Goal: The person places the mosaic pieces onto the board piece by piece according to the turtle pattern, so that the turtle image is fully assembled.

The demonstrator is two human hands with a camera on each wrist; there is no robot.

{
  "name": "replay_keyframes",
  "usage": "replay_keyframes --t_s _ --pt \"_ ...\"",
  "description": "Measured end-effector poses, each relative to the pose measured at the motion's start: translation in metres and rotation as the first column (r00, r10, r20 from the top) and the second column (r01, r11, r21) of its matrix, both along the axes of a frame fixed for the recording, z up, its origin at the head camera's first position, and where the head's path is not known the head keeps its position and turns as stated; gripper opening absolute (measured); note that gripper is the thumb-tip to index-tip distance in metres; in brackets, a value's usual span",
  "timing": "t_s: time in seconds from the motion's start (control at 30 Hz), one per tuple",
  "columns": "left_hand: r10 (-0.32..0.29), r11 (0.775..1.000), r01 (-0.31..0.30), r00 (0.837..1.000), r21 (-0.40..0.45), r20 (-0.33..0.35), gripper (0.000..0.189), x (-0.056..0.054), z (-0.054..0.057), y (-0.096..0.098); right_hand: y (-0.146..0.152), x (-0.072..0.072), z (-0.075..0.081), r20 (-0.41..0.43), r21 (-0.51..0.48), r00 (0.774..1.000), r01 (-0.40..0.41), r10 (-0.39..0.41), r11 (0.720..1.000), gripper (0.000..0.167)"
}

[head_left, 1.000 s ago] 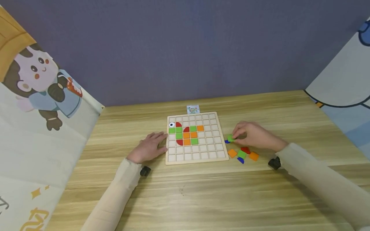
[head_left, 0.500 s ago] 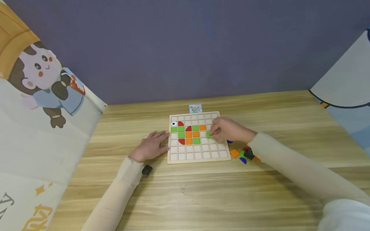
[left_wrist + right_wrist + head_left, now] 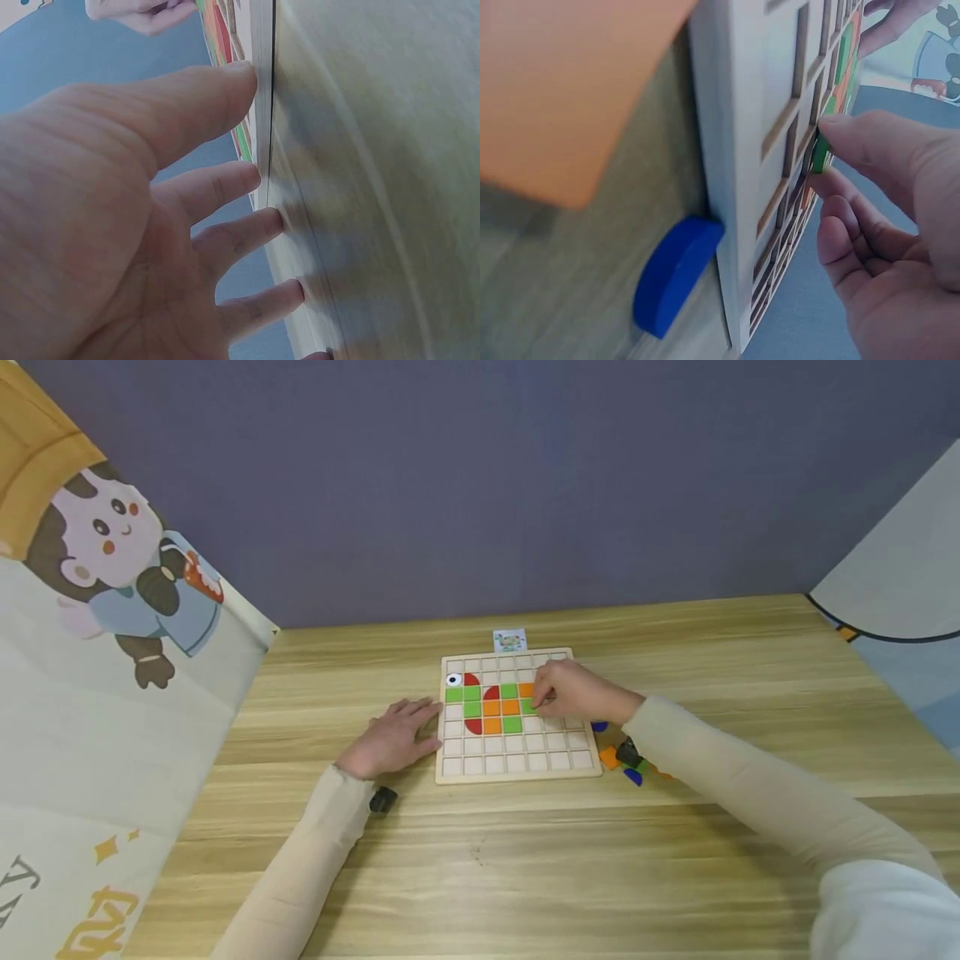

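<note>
A wooden grid board (image 3: 555, 762) lies on the table, with green, orange and red pieces and a white eye piece (image 3: 453, 680) set in its cells. My right hand (image 3: 576, 692) pinches a green square tile (image 3: 821, 152) between thumb and index finger, over a cell right of the orange tile (image 3: 510, 707). The tile looks slightly tilted in the right wrist view. At the board's left edge lies my left hand (image 3: 393, 739), fingers spread; its thumb and fingertips touch the board's side in the left wrist view.
Right of the board lie loose pieces: an orange tile (image 3: 609, 757), a blue rounded piece (image 3: 633, 777) and another blue piece (image 3: 676, 274) by the edge. My right wrist camera (image 3: 628, 753) partly covers others. A small picture card (image 3: 510, 640) lies behind the board.
My right hand has picked up the green tile from the loose pieces and carried it left onto the board. The left hand has stayed at the board's edge.
</note>
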State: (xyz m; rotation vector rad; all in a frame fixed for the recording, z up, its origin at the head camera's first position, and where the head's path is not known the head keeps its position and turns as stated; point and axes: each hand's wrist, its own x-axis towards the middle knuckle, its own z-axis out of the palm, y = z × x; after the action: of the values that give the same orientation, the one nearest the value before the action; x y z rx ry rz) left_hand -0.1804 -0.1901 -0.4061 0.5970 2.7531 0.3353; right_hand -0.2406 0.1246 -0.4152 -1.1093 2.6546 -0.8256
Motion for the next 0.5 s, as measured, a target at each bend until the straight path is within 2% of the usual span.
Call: replay_keyframes --t_s 0.5 --pt "0.004 1.000 -0.003 1.000 0.014 -0.004 0.062 -0.0035 -0.0006 0.0031 0.0008 -0.0049 0.0036 0.026 0.010 1.000 0.017 -0.017 1.000 0.007"
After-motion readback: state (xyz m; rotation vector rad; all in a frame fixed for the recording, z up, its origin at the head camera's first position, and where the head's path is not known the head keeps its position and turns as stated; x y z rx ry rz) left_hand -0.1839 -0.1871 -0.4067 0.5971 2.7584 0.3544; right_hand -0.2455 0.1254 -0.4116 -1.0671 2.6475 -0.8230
